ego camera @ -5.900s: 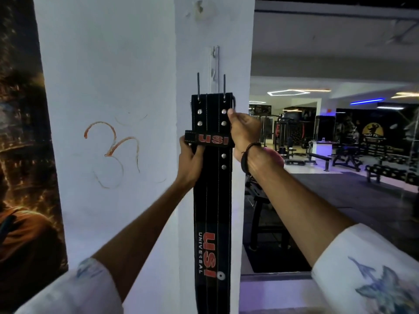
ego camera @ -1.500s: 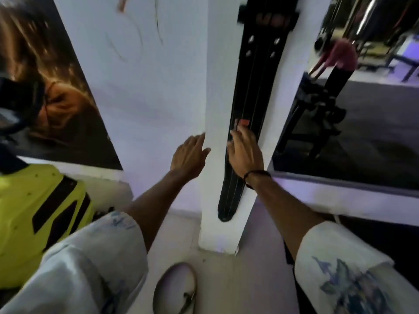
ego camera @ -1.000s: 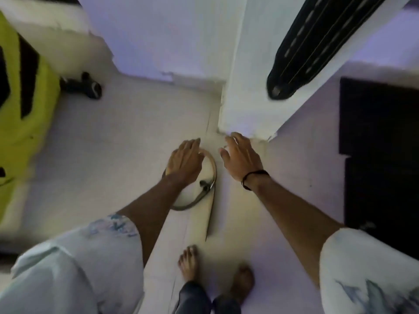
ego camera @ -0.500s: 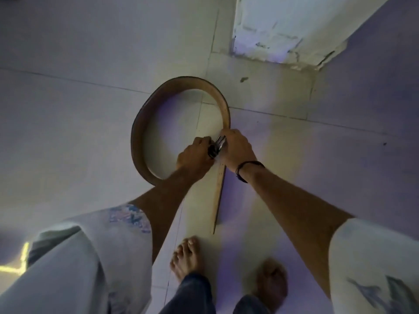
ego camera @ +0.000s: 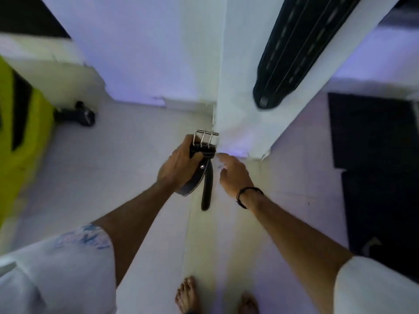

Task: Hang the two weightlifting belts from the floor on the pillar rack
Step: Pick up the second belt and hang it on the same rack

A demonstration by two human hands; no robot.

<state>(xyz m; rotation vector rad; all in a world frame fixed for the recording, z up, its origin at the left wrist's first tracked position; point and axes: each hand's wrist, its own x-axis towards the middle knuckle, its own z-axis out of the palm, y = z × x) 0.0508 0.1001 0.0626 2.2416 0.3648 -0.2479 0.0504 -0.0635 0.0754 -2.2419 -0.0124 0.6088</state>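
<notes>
My left hand (ego camera: 179,164) grips a dark leather weightlifting belt (ego camera: 206,177) just below its steel double-prong buckle (ego camera: 205,137), lifted off the floor; the strap end hangs down. Beside the belt, my right hand (ego camera: 233,175) hovers with fingers apart and nothing in it. A black stitched belt (ego camera: 294,51) hangs down the face of the white pillar (ego camera: 240,87), its rounded tip above the floor. The rack is out of view above.
Pale tiled floor (ego camera: 127,173) lies around the pillar's base. A yellow-green and black object (ego camera: 20,123) stands at the left, with a small black dumbbell-like item (ego camera: 79,114) beside it. Dark floor mats (ego camera: 376,159) cover the right. My bare feet (ego camera: 188,295) are at the bottom.
The second belt lay curled on the floor with both hands at its buckle; now my left hand has lifted it and my right hand has let go. My view has tilted back up to the pillar.
</notes>
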